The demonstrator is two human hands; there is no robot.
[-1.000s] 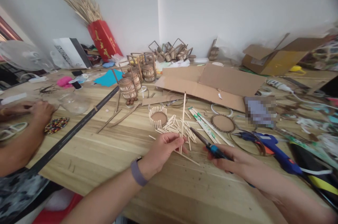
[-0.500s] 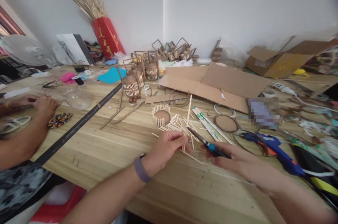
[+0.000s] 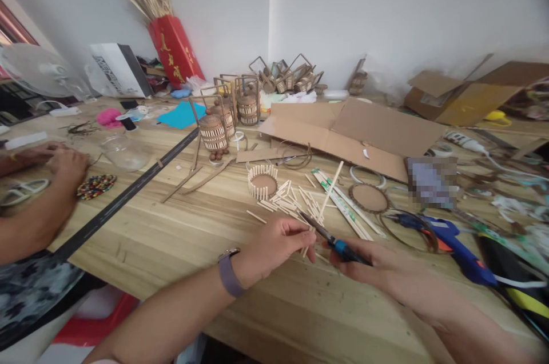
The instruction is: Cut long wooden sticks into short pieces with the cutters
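**Desk editor:** What do we have at the centre of the desk (image 3: 171, 238)?

**Photographer:** We see the left hand (image 3: 278, 244), a grey band on its wrist. Its grip is closed on the lower end of a long stick (image 3: 331, 188). The stick leans up and to the right above the scattered short sticks (image 3: 291, 201).

**Desk editor:** And the right hand (image 3: 377, 264)?

**Photographer:** Its grip is wrapped round the blue handle of the cutters (image 3: 326, 234). We make out the dark blades pointing left and crossing the long stick close to the left fingertips. We cannot tell whether they bite it.

**Desk editor:** What do we list around them?

**Photographer:** Just beyond the short sticks we note a small round base (image 3: 262, 181) fenced with upright sticks, and to its right a cardboard ring (image 3: 369, 197). A blue glue gun (image 3: 450, 238) lies near the right hand, and a flattened cardboard sheet (image 3: 355, 132) lies farther back. At far left a co-worker's hand (image 3: 64, 164) rests on the desk, well apart from ours.
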